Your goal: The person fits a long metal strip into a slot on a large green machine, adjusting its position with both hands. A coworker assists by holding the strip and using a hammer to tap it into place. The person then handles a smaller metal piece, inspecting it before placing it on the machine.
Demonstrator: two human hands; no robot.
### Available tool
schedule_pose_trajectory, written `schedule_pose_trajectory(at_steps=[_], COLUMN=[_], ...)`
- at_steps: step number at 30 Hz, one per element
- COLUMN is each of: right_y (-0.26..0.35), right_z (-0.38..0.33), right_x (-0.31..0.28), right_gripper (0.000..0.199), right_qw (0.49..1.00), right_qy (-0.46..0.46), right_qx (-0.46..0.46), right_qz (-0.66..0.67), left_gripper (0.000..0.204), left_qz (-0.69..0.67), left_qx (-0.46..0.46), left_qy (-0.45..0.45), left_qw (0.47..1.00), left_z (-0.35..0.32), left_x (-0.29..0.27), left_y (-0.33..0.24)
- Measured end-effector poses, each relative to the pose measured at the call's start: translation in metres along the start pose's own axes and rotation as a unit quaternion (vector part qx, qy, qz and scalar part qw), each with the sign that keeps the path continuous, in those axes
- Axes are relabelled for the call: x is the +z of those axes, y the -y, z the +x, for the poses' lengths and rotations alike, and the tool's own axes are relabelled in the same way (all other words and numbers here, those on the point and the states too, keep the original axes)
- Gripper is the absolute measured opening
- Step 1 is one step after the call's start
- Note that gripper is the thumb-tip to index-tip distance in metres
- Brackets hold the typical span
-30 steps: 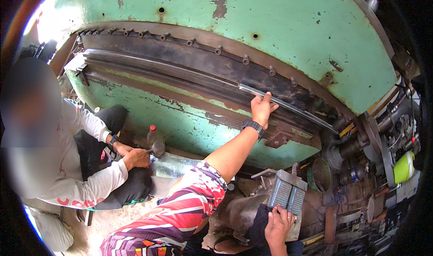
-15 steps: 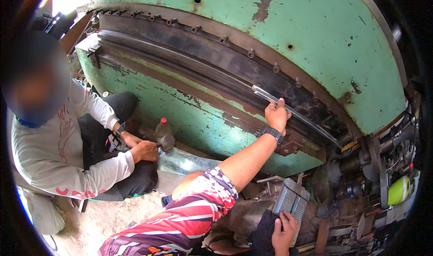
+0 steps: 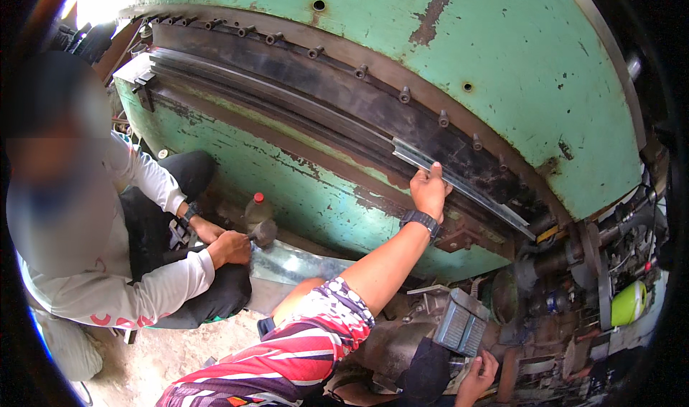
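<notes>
My left hand point(image 3: 429, 192), a watch on its wrist, reaches up and right with its fingers closed around a long, shiny bent metal strip point(image 3: 463, 189). The strip lies along the dark jaw of a big green press brake point(image 3: 287, 166), its far right end near the machine's right side. Down at the lower right edge is my right hand point(image 3: 479, 378), thumb and fingers apart, nothing seen between them. It is nearest to a grey ribbed metal block point(image 3: 461, 322) and a dark cloth-like thing point(image 3: 425, 371).
At left a seated person point(image 3: 122, 249) grips a hammer point(image 3: 263, 233) over a shiny metal sheet point(image 3: 294, 262). Behind it stands a bottle with a red cap point(image 3: 259, 206). A bright green container point(image 3: 629, 303) sits among clutter at the right. Bolts line the upper jaw.
My left hand and the metal strip have shifted slightly left and toward me, and the strip looks turned a little. My right hand has moved right and down, away from the ribbed block.
</notes>
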State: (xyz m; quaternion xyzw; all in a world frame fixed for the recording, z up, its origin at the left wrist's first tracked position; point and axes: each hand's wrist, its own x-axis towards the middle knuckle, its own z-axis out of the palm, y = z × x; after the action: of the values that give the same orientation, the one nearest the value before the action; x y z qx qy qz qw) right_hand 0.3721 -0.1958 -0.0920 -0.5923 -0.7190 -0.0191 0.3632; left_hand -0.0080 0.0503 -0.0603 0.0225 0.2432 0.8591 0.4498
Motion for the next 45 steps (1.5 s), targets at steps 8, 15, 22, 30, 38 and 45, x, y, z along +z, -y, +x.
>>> schedule_pose_trajectory(at_steps=[8, 15, 22, 30, 38, 45], right_y=[-0.031, -0.05, -0.057, -0.057, -0.117, -0.138], right_z=[-0.024, 0.03, 0.04, 0.05, 0.038, 0.028], right_x=[0.005, 0.031, 0.027, 0.033, 0.048, 0.057], right_gripper=[0.043, 0.036, 0.032, 0.037, 0.045, 0.034], right_qw=[0.982, 0.981, 0.956, 0.934, 0.91, 0.902], right_qy=[0.035, 0.103, 0.15, 0.147, 0.141, 0.112], right_qx=[0.148, 0.166, 0.235, 0.295, 0.342, 0.367], right_qz=[-0.109, 0.015, 0.09, 0.139, 0.187, 0.199], left_gripper=[0.025, 0.022, 0.02, 0.035, 0.037, 0.033], left_qz=[-0.024, 0.05, 0.008, 0.013, -0.002, 0.002], left_qx=[0.018, 0.035, 0.046, 0.028, 0.029, 0.024], left_qy=[-0.033, -0.038, -0.046, -0.026, -0.014, -0.009], left_qw=[0.999, 0.997, 0.998, 0.999, 0.999, 1.0], left_z=[-0.006, 0.026, 0.035, 0.026, 0.029, 0.026], left_x=[0.01, -0.008, -0.014, -0.013, -0.013, -0.016], left_y=[0.006, -0.037, -0.014, -0.023, -0.011, -0.01])
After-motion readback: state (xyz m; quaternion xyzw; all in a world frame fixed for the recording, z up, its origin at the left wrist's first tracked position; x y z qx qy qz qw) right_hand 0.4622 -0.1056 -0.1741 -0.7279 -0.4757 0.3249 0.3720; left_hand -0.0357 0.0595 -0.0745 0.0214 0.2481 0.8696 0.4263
